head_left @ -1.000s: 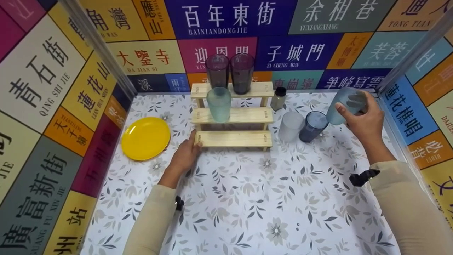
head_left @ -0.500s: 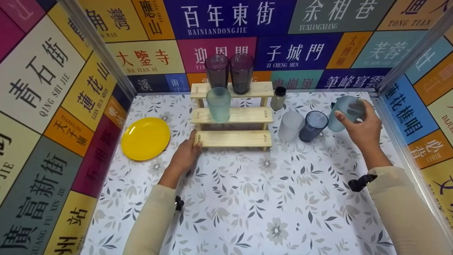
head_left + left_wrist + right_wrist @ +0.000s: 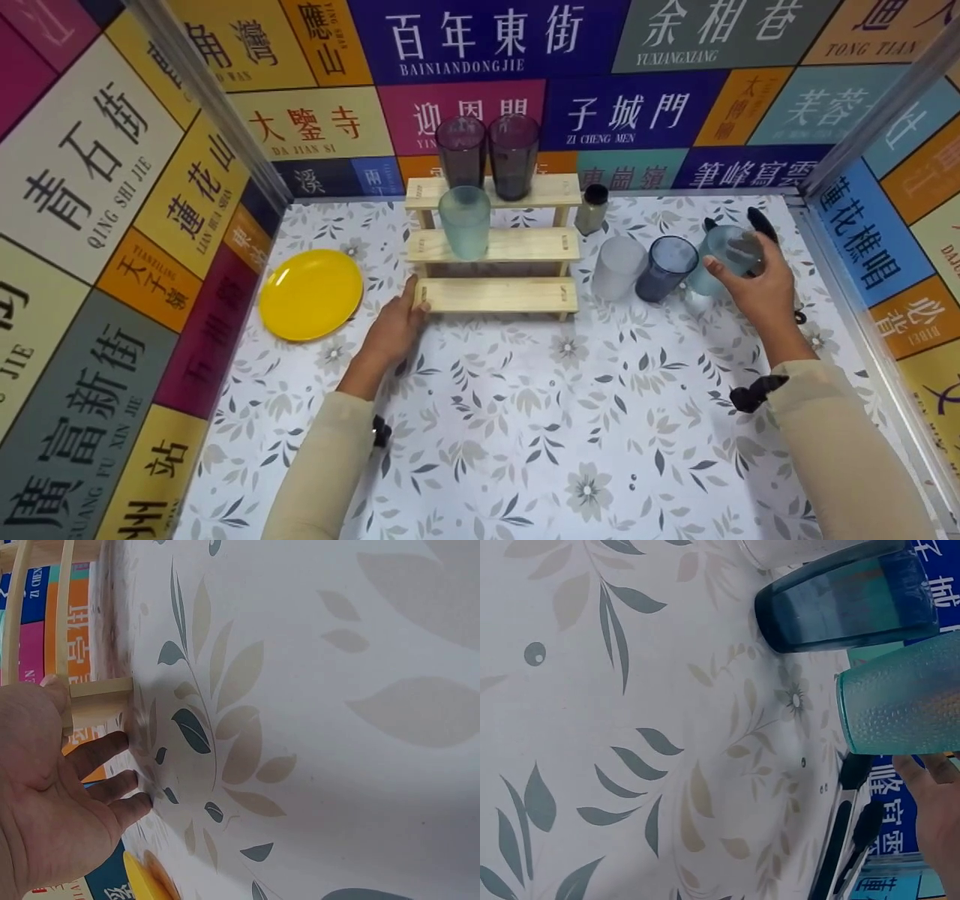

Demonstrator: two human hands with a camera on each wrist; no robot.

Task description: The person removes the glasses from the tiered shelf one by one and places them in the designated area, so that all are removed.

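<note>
My right hand grips a teal textured glass, thumb in front. In the right wrist view the teal glass stands beside a dark blue glass, with my fingers at its far side. My left hand holds the left end of the lowest step of a three-step wooden rack; in the left wrist view its thumb lies on the step and several fingers extend past it. Another teal glass stands on the middle step. Two purple glasses stand on the top step.
A frosted clear glass stands left of the dark blue glass. A small black-capped bottle is right of the rack. Black-tipped tongs lie beyond my right hand. A yellow plate lies left. Printed walls enclose the table.
My right hand has brought the teal glass down and toward me, next to the dark blue glass. The tongs behind it have come into sight. My left hand has stayed at the rack.
</note>
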